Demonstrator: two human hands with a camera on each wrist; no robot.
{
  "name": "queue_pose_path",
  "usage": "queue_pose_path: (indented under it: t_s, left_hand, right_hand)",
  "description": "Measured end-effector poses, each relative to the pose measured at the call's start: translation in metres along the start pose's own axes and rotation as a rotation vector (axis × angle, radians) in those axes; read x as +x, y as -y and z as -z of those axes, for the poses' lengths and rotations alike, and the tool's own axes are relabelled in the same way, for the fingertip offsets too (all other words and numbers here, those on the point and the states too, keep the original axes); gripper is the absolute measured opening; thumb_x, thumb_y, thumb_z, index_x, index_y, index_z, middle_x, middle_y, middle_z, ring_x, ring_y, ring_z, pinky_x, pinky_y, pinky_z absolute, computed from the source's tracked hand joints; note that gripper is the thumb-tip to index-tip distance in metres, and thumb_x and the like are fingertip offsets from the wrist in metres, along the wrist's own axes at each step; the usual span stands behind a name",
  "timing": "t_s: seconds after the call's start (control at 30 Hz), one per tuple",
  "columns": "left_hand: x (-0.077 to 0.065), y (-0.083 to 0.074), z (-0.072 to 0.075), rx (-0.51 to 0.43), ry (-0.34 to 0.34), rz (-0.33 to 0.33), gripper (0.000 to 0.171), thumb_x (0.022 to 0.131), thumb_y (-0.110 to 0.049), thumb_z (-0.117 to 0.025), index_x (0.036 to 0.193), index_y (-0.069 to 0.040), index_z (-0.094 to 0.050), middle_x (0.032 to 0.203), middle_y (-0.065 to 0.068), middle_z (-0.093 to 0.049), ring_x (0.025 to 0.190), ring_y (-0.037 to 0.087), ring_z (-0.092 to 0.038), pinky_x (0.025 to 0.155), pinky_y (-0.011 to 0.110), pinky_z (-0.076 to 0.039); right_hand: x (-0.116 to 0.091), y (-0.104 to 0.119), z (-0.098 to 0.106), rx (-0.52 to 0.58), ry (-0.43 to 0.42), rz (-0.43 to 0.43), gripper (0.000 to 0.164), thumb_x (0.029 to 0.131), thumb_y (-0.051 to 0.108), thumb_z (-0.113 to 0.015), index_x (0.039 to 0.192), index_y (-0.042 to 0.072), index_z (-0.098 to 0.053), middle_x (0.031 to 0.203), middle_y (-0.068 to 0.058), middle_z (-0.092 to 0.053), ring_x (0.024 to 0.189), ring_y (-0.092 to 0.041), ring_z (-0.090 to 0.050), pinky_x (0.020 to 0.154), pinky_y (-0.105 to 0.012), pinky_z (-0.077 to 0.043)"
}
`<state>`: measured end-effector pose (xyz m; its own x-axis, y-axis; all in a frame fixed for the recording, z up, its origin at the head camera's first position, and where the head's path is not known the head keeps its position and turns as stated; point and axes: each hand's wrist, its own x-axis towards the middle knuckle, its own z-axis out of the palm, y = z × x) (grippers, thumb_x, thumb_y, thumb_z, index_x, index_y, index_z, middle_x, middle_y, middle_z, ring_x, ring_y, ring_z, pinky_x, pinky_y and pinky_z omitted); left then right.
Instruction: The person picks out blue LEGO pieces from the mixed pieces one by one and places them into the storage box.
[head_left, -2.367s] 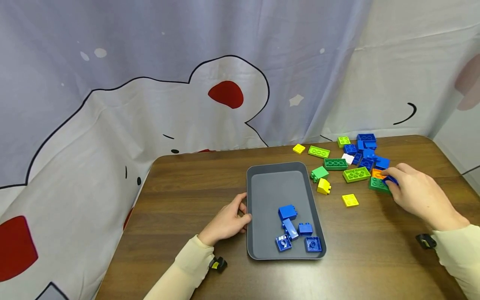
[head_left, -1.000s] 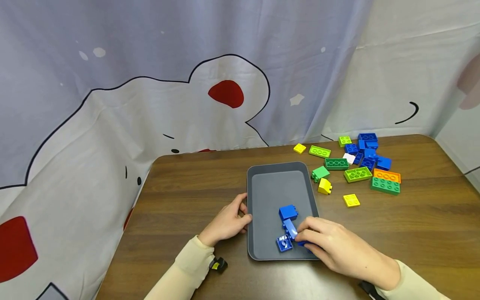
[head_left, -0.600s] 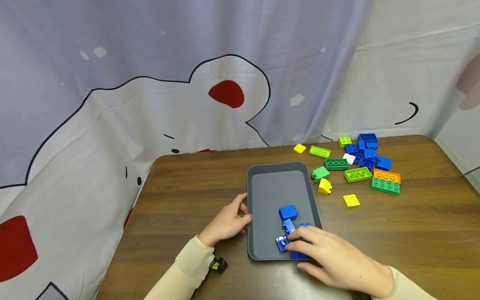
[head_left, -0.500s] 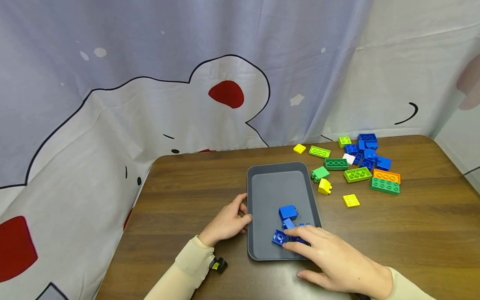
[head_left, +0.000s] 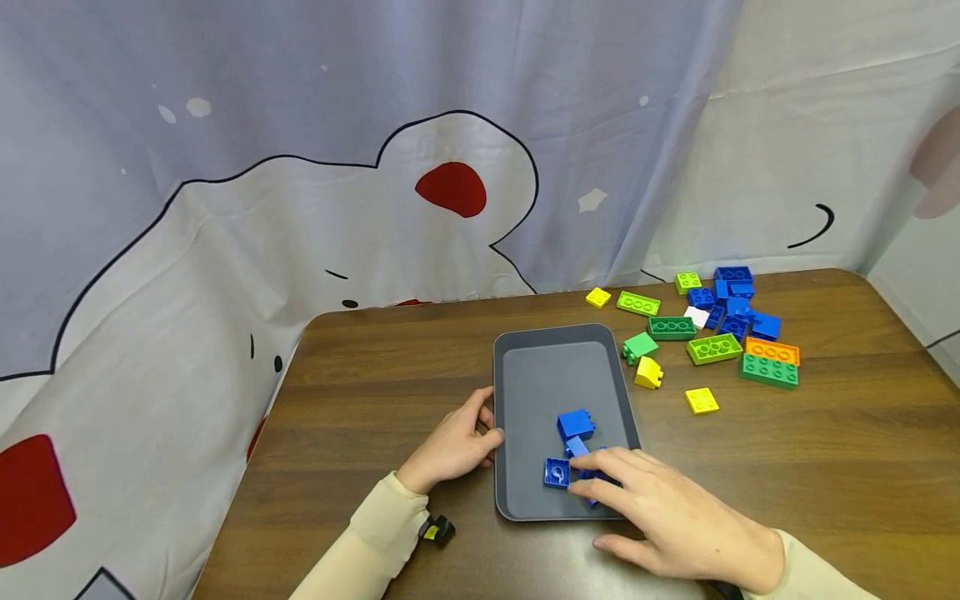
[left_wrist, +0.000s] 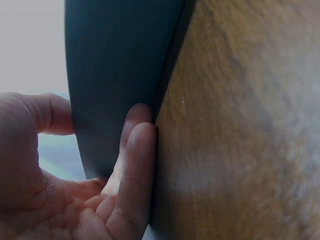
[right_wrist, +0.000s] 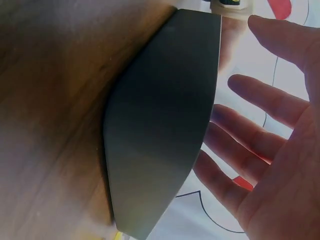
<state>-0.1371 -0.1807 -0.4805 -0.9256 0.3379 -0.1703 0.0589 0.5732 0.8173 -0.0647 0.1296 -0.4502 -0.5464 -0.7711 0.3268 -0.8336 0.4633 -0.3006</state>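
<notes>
A grey tray (head_left: 555, 375) lies on the table with several blue bricks in its near half. My left hand (head_left: 453, 437) holds the tray's left side, the thumb over the rim and the fingers along the outer wall. Above the near right corner of the tray is my right hand (head_left: 660, 508), fingers spread. Its fingertips are right at a square blue brick (head_left: 557, 472), which shows its hollow side. Farther up the tray lies another blue brick (head_left: 575, 424), with a narrow blue brick (head_left: 577, 447) against it. More blue bricks are partly hidden under the right hand.
Right of the tray lie loose bricks: a yellow one (head_left: 701, 401), a lime one (head_left: 714, 349), a dark green one (head_left: 671, 328), and an orange one (head_left: 772, 350) against a green one (head_left: 769, 371). A blue brick pile (head_left: 737, 308) sits at the back right. A curtain (head_left: 300, 233) hangs behind the table.
My right hand has carried a blue brick from the pile to the tray and let go of it. The square blue brick has slid left and slightly away. The left hand has stayed put.
</notes>
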Motion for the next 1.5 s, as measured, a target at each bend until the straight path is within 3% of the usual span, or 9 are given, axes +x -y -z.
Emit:
queue_pose_path:
  t_s: [0.17, 0.37, 0.57, 0.83, 1.1, 1.27, 1.5]
  left_hand:
    - [-0.001, -0.001, -0.001, -0.016, 0.001, 0.004, 0.073, 0.088, -0.021, -0.056, 0.154, -0.006, -0.032, 0.102, 0.007, -0.056, 0.067, 0.016, -0.064, 0.058, 0.03, -0.057]
    - [-0.002, -0.002, 0.0, -0.013, 0.001, 0.007, 0.073, 0.088, -0.022, -0.056, 0.154, -0.007, -0.031, 0.103, 0.007, -0.056, 0.067, 0.016, -0.065, 0.058, 0.03, -0.057]
    - [-0.001, -0.002, 0.0, -0.009, -0.002, 0.007, 0.073, 0.087, -0.022, -0.056, 0.154, -0.006, -0.031, 0.103, 0.007, -0.055, 0.067, 0.015, -0.065, 0.058, 0.03, -0.057]
    - [0.0, -0.002, 0.0, -0.014, 0.001, 0.009, 0.073, 0.087, -0.022, -0.056, 0.155, -0.007, -0.031, 0.103, 0.007, -0.056, 0.067, 0.016, -0.065, 0.059, 0.03, -0.057]
    - [-0.001, -0.001, 0.0, -0.015, 0.004, 0.008, 0.073, 0.088, -0.021, -0.056, 0.154, -0.006, -0.031, 0.103, 0.007, -0.056, 0.066, 0.016, -0.065, 0.058, 0.03, -0.057]
    - [-0.002, -0.002, 0.0, -0.021, 0.009, 0.012, 0.073, 0.088, -0.021, -0.056, 0.155, -0.007, -0.031, 0.103, 0.007, -0.056, 0.067, 0.016, -0.065, 0.059, 0.031, -0.057]
    - [-0.001, -0.001, 0.0, -0.015, -0.006, 0.003, 0.072, 0.087, -0.021, -0.056, 0.154, -0.007, -0.032, 0.101, 0.007, -0.057, 0.064, 0.016, -0.065, 0.057, 0.031, -0.057]
  right_hand:
    - [-0.001, -0.012, 0.01, -0.021, -0.032, -0.022, 0.048, 0.086, 0.049, -0.069, 0.129, 0.029, -0.063, 0.141, 0.009, -0.051, 0.123, -0.008, -0.05, 0.096, -0.038, -0.05]
    - [-0.01, -0.036, 0.029, -0.122, -0.086, -0.082, 0.048, 0.082, 0.044, -0.074, 0.125, 0.023, -0.067, 0.136, 0.007, -0.054, 0.119, -0.012, -0.054, 0.094, -0.04, -0.051]
    - [-0.024, -0.075, 0.052, -0.22, -0.135, -0.14, 0.049, 0.08, 0.039, -0.076, 0.123, 0.015, -0.068, 0.129, -0.002, -0.06, 0.115, -0.019, -0.057, 0.093, -0.045, -0.05]
    - [-0.048, -0.133, 0.081, -0.288, -0.196, -0.253, 0.048, 0.074, 0.031, -0.081, 0.116, 0.01, -0.07, 0.115, -0.001, -0.063, 0.101, -0.018, -0.06, 0.083, -0.043, -0.053]
    - [-0.056, -0.176, 0.102, -0.273, -0.137, -0.474, 0.05, 0.079, 0.035, -0.078, 0.118, 0.005, -0.069, 0.119, -0.014, -0.062, 0.109, -0.037, -0.058, 0.088, -0.059, -0.048]
    - [-0.058, -0.199, 0.107, -0.29, -0.105, -0.533, 0.051, 0.082, 0.036, -0.075, 0.119, 0.001, -0.067, 0.116, -0.018, -0.063, 0.103, -0.037, -0.06, 0.083, -0.059, -0.049]
    - [-0.057, -0.225, 0.11, -0.303, -0.025, -0.68, 0.055, 0.087, 0.041, -0.068, 0.123, -0.001, -0.065, 0.119, -0.024, -0.061, 0.099, -0.038, -0.059, 0.084, -0.061, -0.048]
